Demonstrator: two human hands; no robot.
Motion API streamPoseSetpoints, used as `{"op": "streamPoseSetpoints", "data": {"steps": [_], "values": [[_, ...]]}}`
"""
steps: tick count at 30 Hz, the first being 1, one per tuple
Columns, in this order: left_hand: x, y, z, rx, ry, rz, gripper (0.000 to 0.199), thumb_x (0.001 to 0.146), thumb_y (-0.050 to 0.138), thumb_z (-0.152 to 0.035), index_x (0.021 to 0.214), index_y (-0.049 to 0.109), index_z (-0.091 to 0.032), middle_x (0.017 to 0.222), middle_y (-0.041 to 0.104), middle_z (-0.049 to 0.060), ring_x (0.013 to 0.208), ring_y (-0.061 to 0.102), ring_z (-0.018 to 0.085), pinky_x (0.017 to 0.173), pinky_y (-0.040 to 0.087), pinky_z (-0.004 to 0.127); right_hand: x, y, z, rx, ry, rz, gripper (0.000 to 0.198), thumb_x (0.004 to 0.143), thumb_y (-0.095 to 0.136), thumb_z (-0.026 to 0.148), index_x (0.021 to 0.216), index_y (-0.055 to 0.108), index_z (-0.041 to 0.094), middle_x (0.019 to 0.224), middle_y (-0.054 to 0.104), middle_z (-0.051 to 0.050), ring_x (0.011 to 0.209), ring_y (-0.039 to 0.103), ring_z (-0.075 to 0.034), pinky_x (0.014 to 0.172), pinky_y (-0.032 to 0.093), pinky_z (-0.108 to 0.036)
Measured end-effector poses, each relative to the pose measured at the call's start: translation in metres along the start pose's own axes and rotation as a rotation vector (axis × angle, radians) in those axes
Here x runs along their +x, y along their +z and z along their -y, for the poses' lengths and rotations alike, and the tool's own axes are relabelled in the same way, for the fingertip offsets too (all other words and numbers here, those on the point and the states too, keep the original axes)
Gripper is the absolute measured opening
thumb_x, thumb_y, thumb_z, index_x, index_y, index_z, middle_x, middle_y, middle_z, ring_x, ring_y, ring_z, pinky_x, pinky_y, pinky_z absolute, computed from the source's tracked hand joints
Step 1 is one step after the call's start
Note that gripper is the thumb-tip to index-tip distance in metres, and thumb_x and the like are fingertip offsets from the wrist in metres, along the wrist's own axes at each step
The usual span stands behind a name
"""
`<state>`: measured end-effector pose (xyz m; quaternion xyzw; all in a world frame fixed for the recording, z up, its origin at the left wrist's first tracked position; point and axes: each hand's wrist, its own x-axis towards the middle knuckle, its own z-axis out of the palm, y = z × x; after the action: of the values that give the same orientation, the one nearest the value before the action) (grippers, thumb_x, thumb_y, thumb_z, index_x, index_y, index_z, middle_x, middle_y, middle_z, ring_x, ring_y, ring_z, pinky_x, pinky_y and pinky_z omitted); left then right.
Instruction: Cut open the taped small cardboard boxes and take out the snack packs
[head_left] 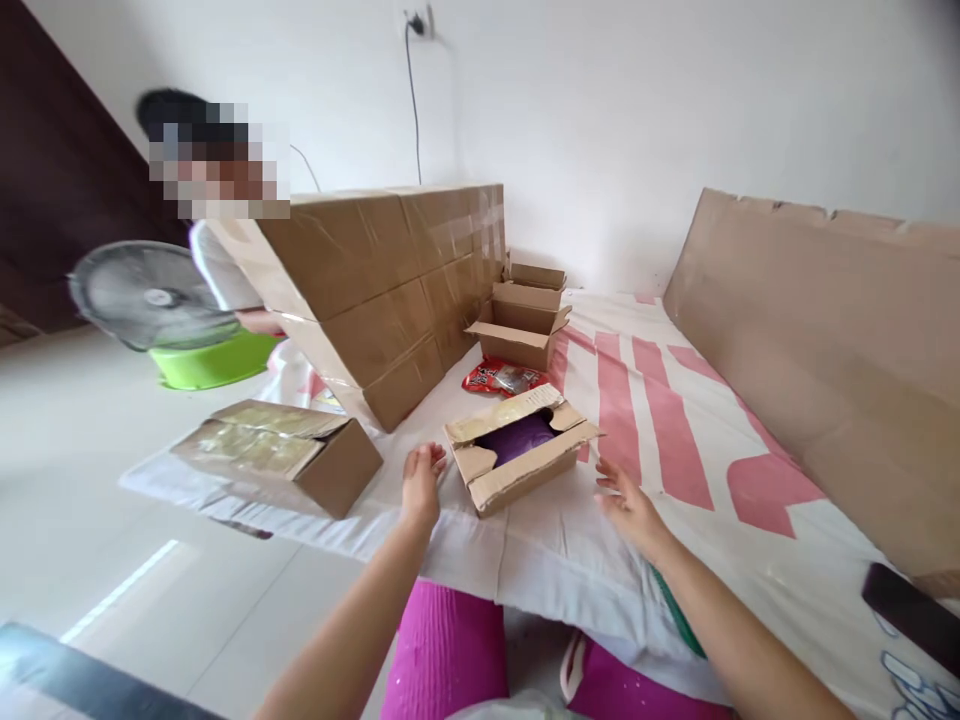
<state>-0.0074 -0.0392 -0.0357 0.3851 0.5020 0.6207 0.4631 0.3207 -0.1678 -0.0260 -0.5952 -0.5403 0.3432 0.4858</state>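
White cloth with red print covers the work surface beside a white wall. Cardboard box, flaps partly open over purple contents, lies between both hands. Left hand: just beside box, fingers loosely bent, gripping nothing. Right hand: near opposite end, fingers spread, empty. Red packet behind box; taped carton to left.

white cloth with pink stripes, half-open box, taped box, red packet, stacked boxes
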Motion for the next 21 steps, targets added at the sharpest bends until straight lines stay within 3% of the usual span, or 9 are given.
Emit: {"op": "streamPoseSetpoints", "data": {"steps": [3,6,10,12,17,21], "values": [[-0.046,-0.001,-0.002,-0.005,0.055,-0.013,0.062,0.086,0.04,-0.069,0.128,0.048,-0.023,0.132,0.056,0.013,0.121,0.057,0.025,0.101,0.046,0.044,-0.003,0.017,-0.002,0.003,-0.068,-0.016,0.072,0.08,0.062,0.047,0.145,0.037,0.029,0.147,0.044,-0.012,0.127,0.052,-0.028,0.096,0.05,-0.047],[-0.073,0.01,0.0,0.046,0.139,0.09,0.073,0.085,0.036,-0.074,0.143,0.034,-0.029,0.152,0.04,0.012,0.135,0.046,0.027,0.108,0.04,0.045,-0.003,0.027,-0.003,-0.008,-0.12,-0.056,0.074,0.081,0.06,0.046,0.147,0.033,0.026,0.149,0.041,-0.014,0.129,0.049,-0.029,0.1,0.047,-0.049],[-0.082,0.019,0.004,0.179,0.231,0.15,0.09,0.075,0.051,-0.078,0.145,0.032,-0.024,0.158,0.028,0.013,0.148,0.022,0.03,0.122,0.015,0.044,-0.003,0.029,-0.01,0.001,-0.057,-0.043,0.076,0.078,0.06,0.042,0.146,0.035,0.022,0.144,0.046,-0.016,0.121,0.055,-0.03,0.098,0.047,-0.05],[-0.084,0.02,0.004,0.213,0.225,0.16,0.095,0.071,0.06,-0.073,0.146,0.031,-0.022,0.158,0.028,0.014,0.149,0.019,0.031,0.123,0.01,0.044,-0.003,0.028,-0.014,0.008,-0.002,-0.029,0.076,0.076,0.061,0.041,0.145,0.036,0.021,0.142,0.048,-0.017,0.117,0.058,-0.029,0.096,0.048,-0.05],[-0.088,0.021,0.002,0.228,0.184,0.241,0.1,0.073,0.073,-0.05,0.151,0.016,-0.025,0.153,0.036,0.015,0.141,0.037,0.031,0.117,0.028,0.046,0.007,0.026,-0.013,0.006,0.03,-0.023,0.081,0.073,0.066,0.044,0.146,0.036,0.025,0.145,0.046,-0.014,0.117,0.059,-0.029,0.092,0.052,-0.046],[-0.086,0.021,0.001,0.177,0.14,0.291,0.096,0.074,0.074,-0.038,0.151,0.017,-0.027,0.152,0.038,0.014,0.136,0.044,0.029,0.113,0.036,0.044,0.028,0.022,0.008,-0.008,0.021,-0.019,0.092,0.065,0.075,0.044,0.146,0.034,0.028,0.15,0.04,-0.014,0.125,0.053,-0.031,0.094,0.05,-0.048]]}}
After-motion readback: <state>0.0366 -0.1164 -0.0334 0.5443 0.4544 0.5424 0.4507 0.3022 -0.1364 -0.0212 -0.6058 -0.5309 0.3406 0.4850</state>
